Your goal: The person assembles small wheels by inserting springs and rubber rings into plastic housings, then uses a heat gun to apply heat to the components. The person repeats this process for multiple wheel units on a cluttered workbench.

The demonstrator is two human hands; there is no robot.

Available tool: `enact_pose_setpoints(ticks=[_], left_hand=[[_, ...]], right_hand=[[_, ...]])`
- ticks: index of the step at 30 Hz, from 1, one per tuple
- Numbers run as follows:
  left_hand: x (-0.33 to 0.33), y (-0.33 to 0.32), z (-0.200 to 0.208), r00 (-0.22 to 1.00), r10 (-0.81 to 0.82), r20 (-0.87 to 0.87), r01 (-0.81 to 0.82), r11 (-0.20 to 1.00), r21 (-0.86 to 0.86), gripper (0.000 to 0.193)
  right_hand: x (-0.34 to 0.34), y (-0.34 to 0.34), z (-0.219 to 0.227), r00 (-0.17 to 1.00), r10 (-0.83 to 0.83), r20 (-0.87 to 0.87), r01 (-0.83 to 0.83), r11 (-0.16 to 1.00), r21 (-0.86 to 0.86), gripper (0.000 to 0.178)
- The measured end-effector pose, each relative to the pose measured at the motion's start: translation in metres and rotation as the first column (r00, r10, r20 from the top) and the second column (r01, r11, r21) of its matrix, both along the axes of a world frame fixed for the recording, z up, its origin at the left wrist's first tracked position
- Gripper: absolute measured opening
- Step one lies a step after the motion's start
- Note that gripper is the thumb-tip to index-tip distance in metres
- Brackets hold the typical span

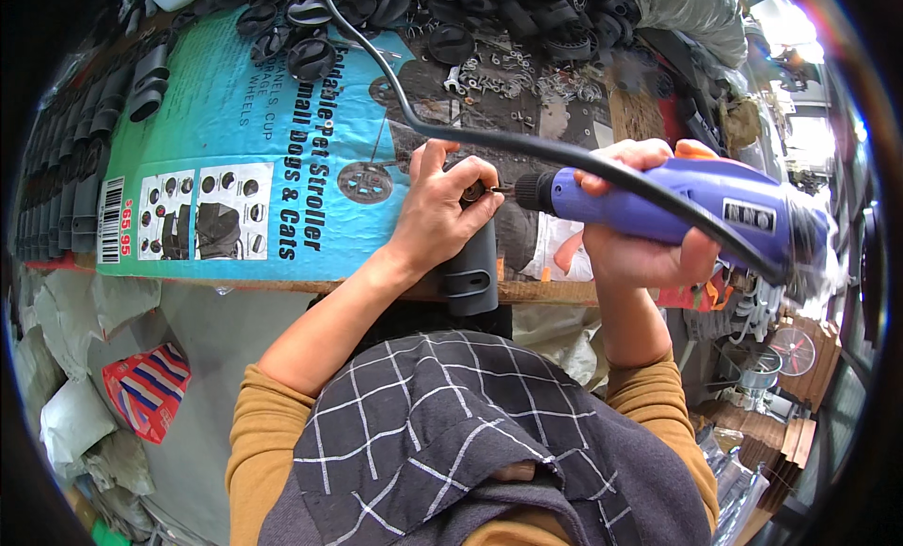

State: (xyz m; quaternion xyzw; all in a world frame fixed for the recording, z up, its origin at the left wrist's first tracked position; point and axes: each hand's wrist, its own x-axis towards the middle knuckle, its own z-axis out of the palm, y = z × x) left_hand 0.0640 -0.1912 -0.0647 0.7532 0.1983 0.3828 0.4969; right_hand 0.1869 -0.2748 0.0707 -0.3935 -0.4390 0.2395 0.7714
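Note:
My right hand [649,226] is wrapped round a purple electric screwdriver [668,203], held level with its black nose pointing left. Its bit reaches to the fingertips of my left hand [442,203]. Those fingers are closed round the upper end of a black plastic tubular part [470,273], which lies at the table's front edge with its lower end sticking out over it. What the bit touches is mostly hidden by my fingers. A black cable [546,148] arcs from the far side across to the back of the screwdriver.
A printed cardboard sheet [320,217] covers the table. Black tubular parts [89,160] stand in rows at the left. Round black knobs [310,57] and loose metal screws and nuts [508,71] lie along the far side. A red striped bag [149,391] is on the floor at left.

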Motion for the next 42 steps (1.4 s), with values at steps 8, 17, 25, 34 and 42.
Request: enact_pose_setpoints(ticks=[8,17,25,34,42], left_hand=[[0.002,0.001,-0.005,0.998,0.067,-0.002,-0.067,0.997,0.045,0.024],[0.001,0.001,-0.003,0.997,0.073,-0.017,-0.071,0.995,0.066,0.021],[0.004,0.000,0.000,0.995,0.094,0.024,-0.094,0.996,-0.015,0.039],[0.005,0.001,0.000,0.996,0.080,-0.041,-0.081,0.996,-0.028,0.043],[0.007,0.003,-0.005,0.998,0.056,-0.018,-0.057,0.997,-0.045,0.041]], right_hand=[[-0.014,-0.002,-0.005,0.991,0.043,0.128,-0.029,0.994,-0.110,0.083],[-0.025,0.001,0.007,0.985,0.014,0.174,0.030,0.968,-0.249,0.081],[-0.035,0.004,0.023,0.950,0.100,0.295,0.029,0.914,-0.405,0.076],[-0.023,0.012,0.011,0.957,0.166,0.236,-0.065,0.922,-0.383,0.084],[-0.017,0.017,0.009,0.945,0.224,0.238,-0.099,0.890,-0.444,0.085]])
